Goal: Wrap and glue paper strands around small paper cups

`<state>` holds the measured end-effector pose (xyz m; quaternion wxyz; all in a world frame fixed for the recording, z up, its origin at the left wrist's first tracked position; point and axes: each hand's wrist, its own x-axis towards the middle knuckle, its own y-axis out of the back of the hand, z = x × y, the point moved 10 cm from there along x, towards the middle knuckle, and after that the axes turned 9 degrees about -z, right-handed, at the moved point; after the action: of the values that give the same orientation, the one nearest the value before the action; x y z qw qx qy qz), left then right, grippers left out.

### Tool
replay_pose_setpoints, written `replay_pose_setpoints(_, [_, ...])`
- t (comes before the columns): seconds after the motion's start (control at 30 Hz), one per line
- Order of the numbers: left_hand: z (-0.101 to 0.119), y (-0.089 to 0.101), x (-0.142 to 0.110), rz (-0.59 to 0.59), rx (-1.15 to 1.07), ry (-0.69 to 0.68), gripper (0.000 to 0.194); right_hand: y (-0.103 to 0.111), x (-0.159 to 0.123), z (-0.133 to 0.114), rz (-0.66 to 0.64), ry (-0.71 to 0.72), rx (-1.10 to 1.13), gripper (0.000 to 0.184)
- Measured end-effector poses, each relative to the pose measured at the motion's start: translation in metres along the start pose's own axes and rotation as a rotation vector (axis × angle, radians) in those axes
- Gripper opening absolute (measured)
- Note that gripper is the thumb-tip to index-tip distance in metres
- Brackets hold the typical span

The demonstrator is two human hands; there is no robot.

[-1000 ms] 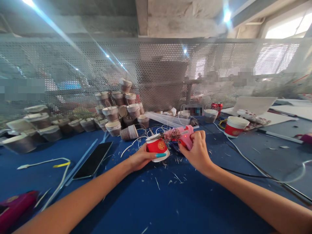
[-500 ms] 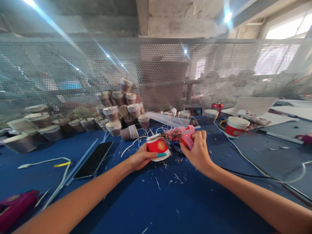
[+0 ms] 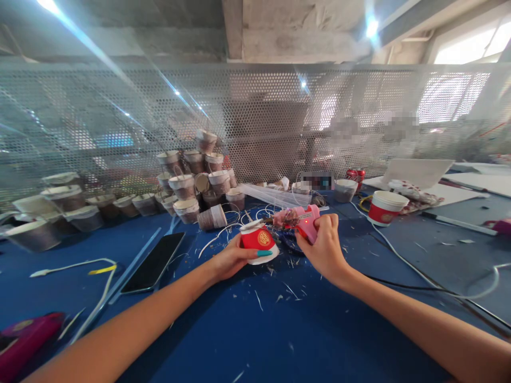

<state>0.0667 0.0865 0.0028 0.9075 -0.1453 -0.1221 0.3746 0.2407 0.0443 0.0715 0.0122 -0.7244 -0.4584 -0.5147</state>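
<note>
My left hand [image 3: 231,259] is closed round a red and white paper cup [image 3: 255,239] with a gold emblem, its thumb lying across the front. The cup is turned over, wide rim down, just above or on the blue table; I cannot tell which. In my right hand [image 3: 325,246] is a pink glue gun [image 3: 297,219] with a small red light lit on its side. Its nozzle points left and meets or nearly meets the upper end of the cup. Whether glue is coming out is too small to see.
Stacked grey-brown cups [image 3: 187,186] stand at the back left, before a perforated metal screen [image 3: 263,122]. A phone [image 3: 154,263] lies left of my hands. Another red and white cup [image 3: 385,208] stands to the right, near a white cable [image 3: 393,250]. Scraps litter the blue table [image 3: 255,330].
Almost nothing differs. Both hands, the cup and the glue gun keep nearly the same places, with the nozzle still at the cup's upper end.
</note>
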Motion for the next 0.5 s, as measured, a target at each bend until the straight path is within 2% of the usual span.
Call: replay_pose_setpoints(0.5, [-0.0022,0.0039,-0.0005,0.050,0.014,0.026,0.056,-0.0013,0.0004,0.0014,-0.016,-0.013,-0.004,0.031])
